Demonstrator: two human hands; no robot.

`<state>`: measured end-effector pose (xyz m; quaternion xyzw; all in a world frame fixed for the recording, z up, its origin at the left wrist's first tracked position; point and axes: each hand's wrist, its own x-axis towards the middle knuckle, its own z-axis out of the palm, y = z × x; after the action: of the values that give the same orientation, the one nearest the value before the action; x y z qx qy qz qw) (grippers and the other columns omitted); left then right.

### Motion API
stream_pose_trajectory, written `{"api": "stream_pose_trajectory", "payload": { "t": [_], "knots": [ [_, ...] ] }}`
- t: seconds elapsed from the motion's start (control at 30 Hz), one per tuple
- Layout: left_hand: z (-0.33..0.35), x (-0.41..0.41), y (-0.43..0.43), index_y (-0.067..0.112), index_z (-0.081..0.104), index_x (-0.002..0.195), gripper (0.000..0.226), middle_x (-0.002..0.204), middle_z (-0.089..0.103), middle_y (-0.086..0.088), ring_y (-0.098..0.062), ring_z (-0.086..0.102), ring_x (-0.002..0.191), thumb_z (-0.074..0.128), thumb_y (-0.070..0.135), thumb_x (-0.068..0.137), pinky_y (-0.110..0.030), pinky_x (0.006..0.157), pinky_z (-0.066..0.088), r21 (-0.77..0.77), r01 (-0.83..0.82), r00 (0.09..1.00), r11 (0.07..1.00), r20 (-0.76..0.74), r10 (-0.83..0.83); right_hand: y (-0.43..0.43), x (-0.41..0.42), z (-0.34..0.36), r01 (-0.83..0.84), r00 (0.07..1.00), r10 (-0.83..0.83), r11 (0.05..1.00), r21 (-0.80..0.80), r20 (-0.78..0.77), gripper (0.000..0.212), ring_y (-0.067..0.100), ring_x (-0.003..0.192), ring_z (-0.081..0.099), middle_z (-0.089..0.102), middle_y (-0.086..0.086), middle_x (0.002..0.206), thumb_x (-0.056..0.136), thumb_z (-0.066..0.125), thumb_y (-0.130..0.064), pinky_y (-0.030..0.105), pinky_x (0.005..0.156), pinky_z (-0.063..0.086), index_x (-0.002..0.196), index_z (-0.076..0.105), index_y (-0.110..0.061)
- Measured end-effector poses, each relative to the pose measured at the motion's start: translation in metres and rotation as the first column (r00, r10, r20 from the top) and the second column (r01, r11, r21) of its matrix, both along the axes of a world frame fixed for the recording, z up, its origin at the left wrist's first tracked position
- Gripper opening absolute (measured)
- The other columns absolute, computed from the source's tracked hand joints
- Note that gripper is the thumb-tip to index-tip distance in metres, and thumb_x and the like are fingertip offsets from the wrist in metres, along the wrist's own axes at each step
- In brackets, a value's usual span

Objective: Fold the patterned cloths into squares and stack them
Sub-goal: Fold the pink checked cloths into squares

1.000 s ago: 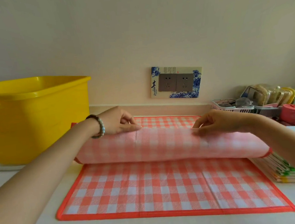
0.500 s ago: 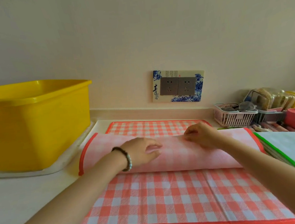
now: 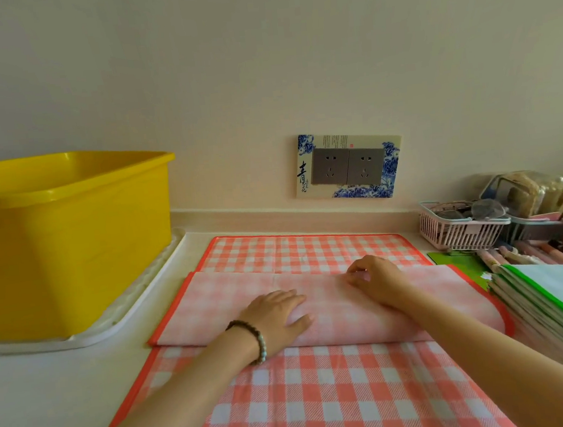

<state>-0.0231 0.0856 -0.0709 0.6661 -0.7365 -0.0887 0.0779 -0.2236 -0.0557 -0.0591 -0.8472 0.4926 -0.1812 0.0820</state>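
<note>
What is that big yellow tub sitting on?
The yellow tub stands on a white tray, whose ribbed rim shows along its front and right side. The tray rests on the white counter. Whatever lies directly beneath the tub is covered.

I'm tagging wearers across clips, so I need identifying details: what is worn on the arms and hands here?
No sleeves or gloves show on either arm. The left hand has a beaded bracelet at its wrist, mostly dark round beads with a few pale ones. The right hand and its wrist carry nothing. No ring or watch shows on either hand.
</note>
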Motion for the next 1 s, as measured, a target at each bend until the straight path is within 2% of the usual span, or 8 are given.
{"api": "stream_pose_trajectory", "payload": {
  "t": [0.13,0.23,0.3,0.37,0.47,0.67,0.8,1.0],
  "knots": [
    [-0.008,0.000,-0.002,0.027,0.015,0.149,0.061,0.158,0.009,0.006,-0.013,0.007,0.145,0.023,0.055,0.096,-0.034,0.118,0.007,-0.018,-0.012,0.999,1.000,0.044,0.012,0.011,0.008,0.001,0.007,1.000,-0.009,0.999,-0.050,-0.028,0.031,0.022,0.116,0.052,0.053,0.003,0.129,0.093,0.053,-0.029,0.034,0.098,0.040,0.122,0.059,-0.021],
    [-0.011,0.001,-0.004,0.026,0.010,0.150,0.061,0.158,0.004,0.006,-0.012,0.003,0.145,0.022,0.053,0.097,-0.035,0.119,0.004,-0.001,-0.020,0.999,1.000,0.050,0.020,0.032,0.026,0.001,-0.033,0.998,0.035,0.998,-0.048,0.054,0.033,0.020,0.121,0.050,0.048,0.001,0.138,0.096,0.048,-0.029,0.032,0.101,0.040,0.127,0.055,-0.021],
    [-0.012,0.000,-0.005,0.025,0.007,0.150,0.061,0.158,0.002,0.006,-0.011,0.001,0.145,0.020,0.051,0.098,-0.035,0.119,0.002,0.012,-0.026,0.999,1.000,0.045,0.026,0.048,0.041,-0.003,-0.069,0.993,0.068,0.998,0.012,0.091,0.035,0.019,0.124,0.047,0.045,0.000,0.141,0.098,0.042,-0.028,0.031,0.104,0.037,0.131,0.052,-0.019],
    [-0.013,0.000,-0.005,0.024,0.007,0.150,0.058,0.158,0.002,0.006,-0.011,0.001,0.145,0.019,0.048,0.098,-0.035,0.119,0.001,0.011,-0.032,0.999,0.999,0.038,0.032,0.060,0.053,-0.009,-0.069,0.997,0.065,0.995,0.070,0.048,0.038,0.020,0.129,0.042,0.041,0.002,0.145,0.100,0.036,-0.025,0.031,0.107,0.031,0.136,0.046,-0.017],
    [-0.015,0.002,-0.006,0.024,0.006,0.150,0.056,0.158,0.001,0.007,-0.009,0.000,0.145,0.017,0.044,0.100,-0.035,0.119,0.001,0.007,-0.029,0.998,1.000,0.060,0.028,0.072,0.059,-0.021,-0.052,0.997,0.055,0.997,0.057,-0.051,0.040,0.022,0.134,0.034,0.038,0.005,0.146,0.100,0.028,-0.021,0.033,0.111,0.024,0.136,0.043,-0.013],
    [-0.016,0.003,-0.008,0.023,0.003,0.151,0.059,0.158,-0.002,0.007,-0.009,-0.002,0.145,0.018,0.048,0.099,-0.035,0.119,0.002,0.007,-0.026,0.995,1.000,0.092,0.025,0.076,0.040,-0.029,0.019,0.992,-0.010,0.997,0.076,-0.128,0.050,0.019,0.145,0.010,0.015,-0.002,0.158,0.100,0.019,-0.039,0.040,0.116,0.006,0.147,0.022,-0.024],
    [-0.015,0.003,-0.007,0.023,0.001,0.151,0.060,0.158,-0.005,0.007,-0.009,-0.004,0.145,0.016,0.049,0.099,-0.035,0.119,0.001,0.023,-0.024,0.994,0.999,0.103,0.021,0.065,0.004,-0.030,0.110,0.977,-0.090,0.989,0.094,-0.191,0.058,0.018,0.146,0.005,0.007,-0.004,0.159,0.097,0.018,-0.053,0.042,0.117,0.003,0.149,0.014,-0.029],
    [-0.015,0.003,-0.007,0.024,0.000,0.151,0.061,0.158,-0.006,0.008,-0.009,-0.004,0.145,0.014,0.051,0.098,-0.034,0.119,-0.001,0.033,-0.030,0.994,0.999,0.101,0.027,0.051,-0.069,-0.023,0.276,0.932,-0.234,0.953,0.122,-0.275,0.060,0.017,0.147,0.003,0.002,-0.005,0.159,0.097,0.015,-0.055,0.040,0.118,0.004,0.151,0.009,-0.028]
  ]
}}
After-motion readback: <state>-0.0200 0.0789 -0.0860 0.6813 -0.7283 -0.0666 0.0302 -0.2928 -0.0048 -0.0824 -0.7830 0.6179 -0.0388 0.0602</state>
